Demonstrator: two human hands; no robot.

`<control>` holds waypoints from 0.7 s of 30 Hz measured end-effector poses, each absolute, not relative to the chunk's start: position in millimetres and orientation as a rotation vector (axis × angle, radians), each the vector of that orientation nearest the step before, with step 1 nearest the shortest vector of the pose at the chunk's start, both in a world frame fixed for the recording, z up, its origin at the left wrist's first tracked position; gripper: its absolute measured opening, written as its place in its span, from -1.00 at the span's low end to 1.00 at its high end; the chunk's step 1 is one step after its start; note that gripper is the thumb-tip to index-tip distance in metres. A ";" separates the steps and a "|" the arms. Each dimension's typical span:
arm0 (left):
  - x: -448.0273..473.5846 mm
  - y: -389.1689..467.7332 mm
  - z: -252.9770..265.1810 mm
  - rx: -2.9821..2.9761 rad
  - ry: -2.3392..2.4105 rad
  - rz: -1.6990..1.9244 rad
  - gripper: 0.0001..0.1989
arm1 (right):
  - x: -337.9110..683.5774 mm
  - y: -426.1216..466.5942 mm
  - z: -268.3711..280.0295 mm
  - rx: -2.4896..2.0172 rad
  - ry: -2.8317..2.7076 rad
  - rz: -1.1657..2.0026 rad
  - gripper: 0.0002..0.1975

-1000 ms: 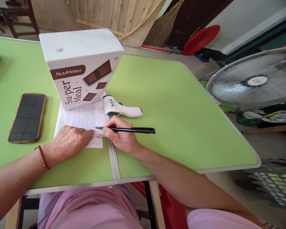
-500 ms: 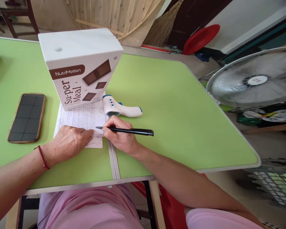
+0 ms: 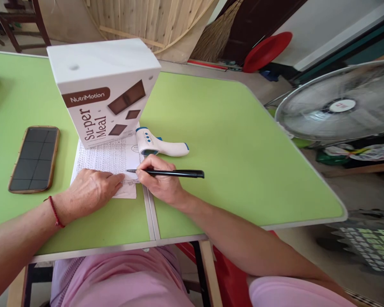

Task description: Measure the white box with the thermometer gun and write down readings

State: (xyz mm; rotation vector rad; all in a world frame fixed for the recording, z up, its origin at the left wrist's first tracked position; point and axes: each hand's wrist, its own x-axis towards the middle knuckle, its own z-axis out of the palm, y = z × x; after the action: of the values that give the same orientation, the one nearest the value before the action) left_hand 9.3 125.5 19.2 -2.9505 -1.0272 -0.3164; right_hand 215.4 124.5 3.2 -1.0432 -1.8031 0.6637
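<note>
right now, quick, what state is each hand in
Left hand: resting on the white paper sheet with dense rows of writing; open or closed cannot be told.
Right hand: closed, holding the slim black pen.

A black pen [image 3: 179, 173] points left, tip over written-on paper [image 3: 99, 156].

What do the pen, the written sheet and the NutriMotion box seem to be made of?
Pen: probably plastic, black and fairly glossy, with a sheen along its length. Written sheet: paper, matt and thin, with dense rows of marks. NutriMotion box: likely cardboard, smooth and white, with straight edges and printing; any coating is unclear.
</note>
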 end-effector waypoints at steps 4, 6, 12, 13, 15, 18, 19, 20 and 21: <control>9.4 125.4 19.5 -2.957 -1.025 -0.323 -0.71 | 215.0 124.1 2.5 -1.063 -1.806 0.689 -0.84; 9.3 125.2 19.9 -2.964 -1.027 -0.332 -0.70 | 215.1 124.1 2.7 -1.062 -1.810 0.691 -0.85; 9.4 125.2 20.5 -2.946 -1.023 -0.320 -0.75 | 215.5 124.2 2.8 -1.062 -1.825 0.692 -0.84; 9.5 125.4 20.3 -2.939 -1.019 -0.321 -0.76 | 215.5 124.3 2.7 -1.059 -1.824 0.693 -0.84; 9.7 125.6 19.7 -2.929 -1.014 -0.325 -0.75 | 215.6 124.4 2.6 -1.044 -1.824 0.695 -0.84; 9.9 125.6 19.4 -2.927 -1.014 -0.323 -0.74 | 215.7 124.7 2.3 -1.025 -1.826 0.692 -0.84; 9.9 125.5 19.5 -2.928 -1.015 -0.320 -0.73 | 215.7 124.7 2.1 -1.024 -1.824 0.687 -0.84; 10.0 125.3 19.9 -2.932 -1.017 -0.313 -0.73 | 215.8 124.7 1.8 -1.025 -1.817 0.680 -0.84; 10.1 125.2 20.2 -2.936 -1.019 -0.306 -0.72 | 215.9 124.7 1.6 -1.028 -1.804 0.668 -0.84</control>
State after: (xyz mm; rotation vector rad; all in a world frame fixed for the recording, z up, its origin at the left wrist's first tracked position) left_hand 10.1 125.2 20.2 -2.9365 -1.0191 -0.3064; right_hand 215.9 124.7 1.6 -1.0279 -1.8039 0.6683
